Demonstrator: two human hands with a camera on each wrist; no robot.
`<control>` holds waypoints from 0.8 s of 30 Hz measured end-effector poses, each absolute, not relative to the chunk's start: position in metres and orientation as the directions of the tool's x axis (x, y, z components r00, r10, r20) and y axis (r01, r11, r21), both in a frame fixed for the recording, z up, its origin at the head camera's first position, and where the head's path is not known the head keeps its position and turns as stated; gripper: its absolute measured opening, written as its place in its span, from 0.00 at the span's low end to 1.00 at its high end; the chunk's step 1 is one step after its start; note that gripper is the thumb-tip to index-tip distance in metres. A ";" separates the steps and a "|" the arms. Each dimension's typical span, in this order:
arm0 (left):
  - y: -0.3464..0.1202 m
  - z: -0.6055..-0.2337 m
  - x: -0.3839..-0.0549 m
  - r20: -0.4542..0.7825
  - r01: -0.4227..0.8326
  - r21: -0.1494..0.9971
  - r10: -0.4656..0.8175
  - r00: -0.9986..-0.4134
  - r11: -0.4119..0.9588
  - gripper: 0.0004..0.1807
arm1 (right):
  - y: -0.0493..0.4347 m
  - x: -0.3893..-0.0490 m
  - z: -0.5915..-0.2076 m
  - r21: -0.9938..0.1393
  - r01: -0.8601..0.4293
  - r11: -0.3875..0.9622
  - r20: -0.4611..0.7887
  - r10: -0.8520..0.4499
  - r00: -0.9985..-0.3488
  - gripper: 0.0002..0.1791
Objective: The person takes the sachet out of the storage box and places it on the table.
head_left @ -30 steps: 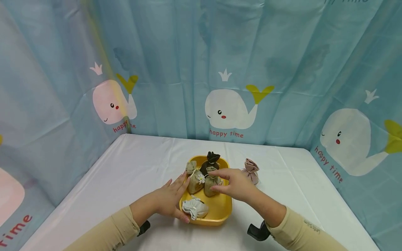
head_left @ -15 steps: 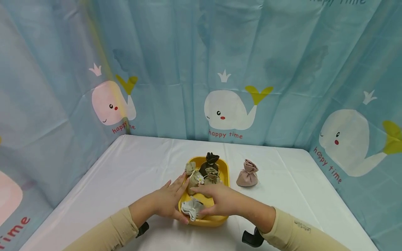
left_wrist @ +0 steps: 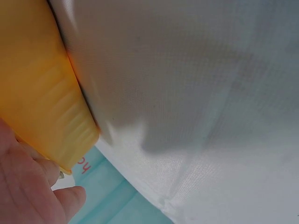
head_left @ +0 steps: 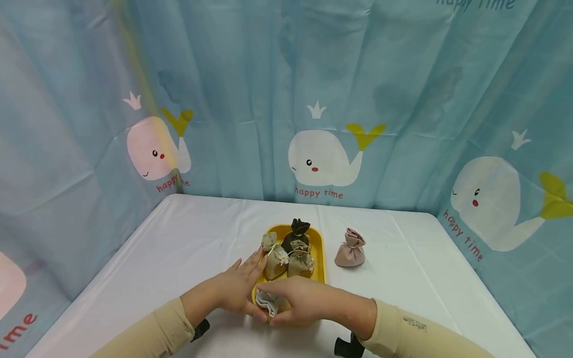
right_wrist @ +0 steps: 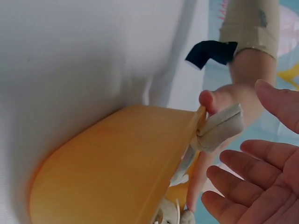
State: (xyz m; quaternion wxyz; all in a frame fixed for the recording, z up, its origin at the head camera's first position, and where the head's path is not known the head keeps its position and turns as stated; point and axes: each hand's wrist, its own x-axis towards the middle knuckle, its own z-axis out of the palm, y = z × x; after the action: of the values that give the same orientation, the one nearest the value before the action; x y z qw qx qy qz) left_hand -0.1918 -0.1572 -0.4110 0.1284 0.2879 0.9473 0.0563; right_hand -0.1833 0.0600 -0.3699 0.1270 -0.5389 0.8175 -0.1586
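A yellow plastic basket [head_left: 321, 251] holds several small drawstring cloth pouches. Straight fingers of my left hand [head_left: 236, 290] rest along its left rim, thumb near the front corner. Over the basket's front hangs my right hand [head_left: 301, 299], thumb and fingers spread on either side of a whitish pouch [head_left: 266, 302]. In the right wrist view these fingers look apart from the whitish pouch [right_wrist: 218, 129], whose top sticks up past the rim. Behind it stand two olive pouches, the left olive pouch [head_left: 275, 268] and the right olive pouch [head_left: 299, 263], each with a white flower. A dark brown pouch [head_left: 295, 242] is at the back.
A pink pouch [head_left: 350, 252] stands on the white tablecloth [head_left: 403, 278], right of the basket. A blue whale-print curtain [head_left: 241, 149] encloses the table's back and sides. Black wrist-worn pieces [head_left: 349, 346] jut out below the sleeves.
My right hand has moved from beside the right olive pouch down and left to the whitish pouch, uncovering the pink pouch. The left hand stays on the rim.
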 end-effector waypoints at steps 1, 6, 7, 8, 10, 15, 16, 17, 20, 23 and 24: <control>-0.157 -0.411 -0.192 -0.210 0.531 0.187 0.562 -0.800 0.826 0.71 | 0.058 -0.183 -0.369 -0.387 -0.848 0.363 -0.030 -0.924 -0.382 0.34; -0.158 -0.412 -0.192 -0.199 0.539 0.187 0.569 -0.798 0.821 0.72 | 0.051 -0.181 -0.366 -0.332 -0.889 0.316 -0.021 -0.944 -0.328 0.33; -0.158 -0.413 -0.192 -0.196 0.543 0.183 0.571 -0.797 0.820 0.72 | 0.050 -0.181 -0.366 -0.322 -0.895 0.309 -0.017 -0.947 -0.320 0.33; -0.158 -0.413 -0.192 -0.192 0.545 0.183 0.573 -0.797 0.818 0.72 | 0.049 -0.181 -0.365 -0.314 -0.900 0.303 -0.013 -0.949 -0.315 0.33; -0.158 -0.413 -0.192 -0.187 0.547 0.186 0.575 -0.796 0.817 0.72 | 0.048 -0.182 -0.365 -0.312 -0.899 0.306 -0.014 -0.948 -0.318 0.32; -0.158 -0.411 -0.193 -0.200 0.533 0.205 0.569 -0.798 0.821 0.72 | 0.045 -0.181 -0.369 -0.336 -0.890 0.308 -0.023 -0.947 -0.319 0.27; -0.158 -0.411 -0.193 -0.203 0.531 0.208 0.567 -0.798 0.822 0.72 | 0.045 -0.181 -0.370 -0.341 -0.890 0.303 -0.023 -0.949 -0.315 0.26; -0.158 -0.411 -0.193 -0.206 0.529 0.208 0.566 -0.798 0.822 0.72 | 0.045 -0.181 -0.371 -0.341 -0.891 0.299 -0.019 -0.950 -0.312 0.24; -0.159 -0.412 -0.193 -0.206 0.530 0.206 0.566 -0.798 0.822 0.72 | 0.043 -0.181 -0.372 -0.339 -0.886 0.315 -0.018 -0.944 -0.329 0.18; -0.159 -0.415 -0.194 -0.202 0.535 0.188 0.566 -0.800 0.824 0.72 | 0.040 -0.181 -0.371 -0.313 -0.887 0.340 -0.025 -0.936 -0.351 0.14; -0.159 -0.416 -0.195 -0.202 0.536 0.182 0.565 -0.800 0.824 0.72 | 0.040 -0.180 -0.370 -0.309 -0.883 0.354 -0.032 -0.932 -0.362 0.14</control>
State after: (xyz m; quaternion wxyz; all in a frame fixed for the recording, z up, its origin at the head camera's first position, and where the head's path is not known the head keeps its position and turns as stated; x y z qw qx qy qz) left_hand -0.1946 -0.1593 -0.4161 0.1242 0.2907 0.9469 0.0578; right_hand -0.1805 0.0397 -0.3703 0.1013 -0.5556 0.8164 -0.1204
